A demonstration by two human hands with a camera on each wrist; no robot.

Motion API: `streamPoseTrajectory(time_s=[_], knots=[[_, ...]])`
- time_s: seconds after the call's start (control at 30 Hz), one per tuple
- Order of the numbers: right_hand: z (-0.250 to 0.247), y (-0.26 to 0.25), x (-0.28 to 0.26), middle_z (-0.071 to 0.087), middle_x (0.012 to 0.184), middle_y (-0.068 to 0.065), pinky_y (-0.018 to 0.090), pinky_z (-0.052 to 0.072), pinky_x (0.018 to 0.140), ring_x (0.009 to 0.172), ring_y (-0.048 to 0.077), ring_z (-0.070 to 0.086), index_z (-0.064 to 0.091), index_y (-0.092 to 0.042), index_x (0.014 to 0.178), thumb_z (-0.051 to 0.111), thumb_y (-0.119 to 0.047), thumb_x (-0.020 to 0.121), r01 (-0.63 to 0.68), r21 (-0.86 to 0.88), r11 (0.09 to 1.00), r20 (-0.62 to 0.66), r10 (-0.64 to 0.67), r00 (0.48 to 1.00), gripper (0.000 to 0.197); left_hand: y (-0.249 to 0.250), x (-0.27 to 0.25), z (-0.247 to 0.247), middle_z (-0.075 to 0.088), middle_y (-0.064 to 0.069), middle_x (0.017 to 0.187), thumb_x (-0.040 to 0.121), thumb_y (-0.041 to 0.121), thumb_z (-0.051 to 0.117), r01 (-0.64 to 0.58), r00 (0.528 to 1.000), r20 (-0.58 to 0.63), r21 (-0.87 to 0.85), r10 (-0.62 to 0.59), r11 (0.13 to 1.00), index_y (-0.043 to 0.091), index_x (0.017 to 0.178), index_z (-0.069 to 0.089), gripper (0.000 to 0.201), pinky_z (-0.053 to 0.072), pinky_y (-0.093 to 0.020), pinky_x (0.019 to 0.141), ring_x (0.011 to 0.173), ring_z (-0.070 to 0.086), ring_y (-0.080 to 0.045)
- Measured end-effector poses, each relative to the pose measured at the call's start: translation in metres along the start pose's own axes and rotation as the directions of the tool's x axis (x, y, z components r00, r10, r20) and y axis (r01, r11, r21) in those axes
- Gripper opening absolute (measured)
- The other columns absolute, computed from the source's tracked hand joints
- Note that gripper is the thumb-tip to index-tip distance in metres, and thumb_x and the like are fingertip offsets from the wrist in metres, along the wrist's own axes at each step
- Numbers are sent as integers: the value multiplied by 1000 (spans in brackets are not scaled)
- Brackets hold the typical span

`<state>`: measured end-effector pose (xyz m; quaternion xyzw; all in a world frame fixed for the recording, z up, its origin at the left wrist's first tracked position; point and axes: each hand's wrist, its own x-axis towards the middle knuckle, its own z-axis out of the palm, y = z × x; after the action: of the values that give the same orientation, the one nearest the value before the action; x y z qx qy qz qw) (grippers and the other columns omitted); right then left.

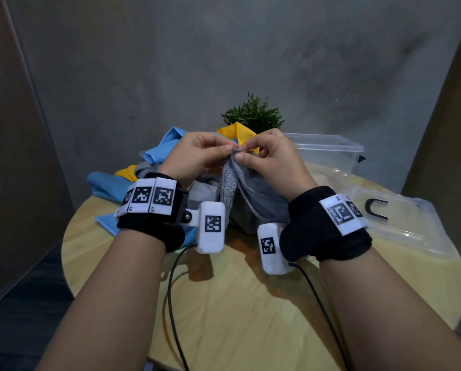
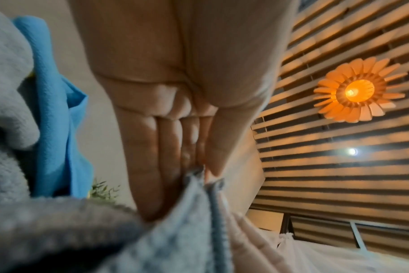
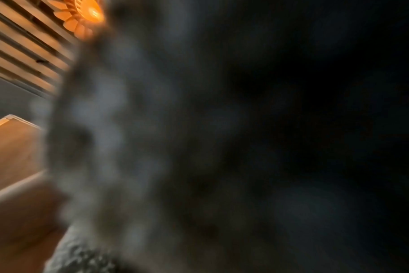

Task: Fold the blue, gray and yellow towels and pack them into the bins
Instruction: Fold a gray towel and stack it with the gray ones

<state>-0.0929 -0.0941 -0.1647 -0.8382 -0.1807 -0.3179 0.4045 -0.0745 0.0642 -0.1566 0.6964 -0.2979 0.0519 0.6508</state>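
Round wooden bench (image 1: pixel 224 303) at frame centre carries heaped towels. Left hand (image 1: pixel 194 156) and right hand (image 1: pixel 274 159) both pinch gray towel (image 1: pixel 253 194) corner, fingers (image 1: pixel 228 148) pressed together.

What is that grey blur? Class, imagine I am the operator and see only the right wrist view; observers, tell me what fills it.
Observer: A gray towel, hanging right in front of that camera.
Operator: Who holds it?
Observer: Both hands; the left hand and the right hand pinch its top edge together.
Operator: Is any bin nearby?
Observer: Yes, a clear bin stands on the table beyond the right hand.
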Motion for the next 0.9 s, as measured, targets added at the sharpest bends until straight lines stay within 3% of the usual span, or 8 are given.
streamPoseTrajectory(time_s=[0.1,0.2,0.37,0.5,0.63,0.7,0.83,0.9], knots=[[-1,3,1,42,87,-8,25,40,83,92,13,47,67,-23,82,75,-25,79,-11,-47,999,-76,7,997,9,4,-2,4,65,7,55,91,13,55,-5,999,35,-23,6,1000,5,89,64,12,44,-11,49,50,57,2],[0,0,1,46,98,-1,35,38,95,109,24,48,67,-23,81,72,-28,81,-20,-129,991,-73,11,997,7,2,-2,6,69,9,62,81,5,68,-95,995,8,95,95,991,9,85,67,6,44,-9,51,57,60,3],[-27,12,2,52,117,4,36,30,109,123,21,42,62,-27,69,67,-43,83,-99,-101,990,181,116,977,22,8,-1,-5,72,7,69,80,-8,62,-182,982,60,82,177,980,4,89,65,15,54,-16,66,69,65,-3],[-36,21,-1,56,113,13,24,34,96,113,13,49,66,3,82,64,-54,80,-98,-41,994,252,105,962,57,20,3,-9,69,15,70,84,-9,57,-307,950,96,118,297,944,8,94,59,21,46,-9,69,70,61,6],[-44,21,-4,58,93,-2,12,38,83,90,2,55,68,-16,65,63,-49,81,-108,163,981,190,76,979,37,28,9,-13,66,20,73,80,-1,50,-410,912,65,174,405,895,17,85,56,20,42,-8,72,72,57,9],[-49,27,-5,57,94,-7,14,38,86,91,0,55,65,-14,65,60,-46,81,-108,223,969,139,78,987,37,31,14,-20,65,23,74,80,-4,48,-449,889,2,202,458,871,19,86,55,25,41,-7,74,73,55,10],[-49,35,-2,54,87,-7,16,38,78,82,-3,53,58,-17,60,63,-41,87,0,53,999,-78,5,997,36,31,25,-33,61,11,90,81,-5,46,-419,871,-122,325,477,848,17,93,57,28,43,-14,84,83,55,7],[-50,32,0,57,81,-3,24,41,75,80,11,56,60,-16,66,63,-45,85,123,-75,990,-281,-139,950,35,24,27,-36,61,2,98,83,-6,46,-348,851,-196,485,488,802,11,104,62,31,43,-19,91,93,56,-5]])
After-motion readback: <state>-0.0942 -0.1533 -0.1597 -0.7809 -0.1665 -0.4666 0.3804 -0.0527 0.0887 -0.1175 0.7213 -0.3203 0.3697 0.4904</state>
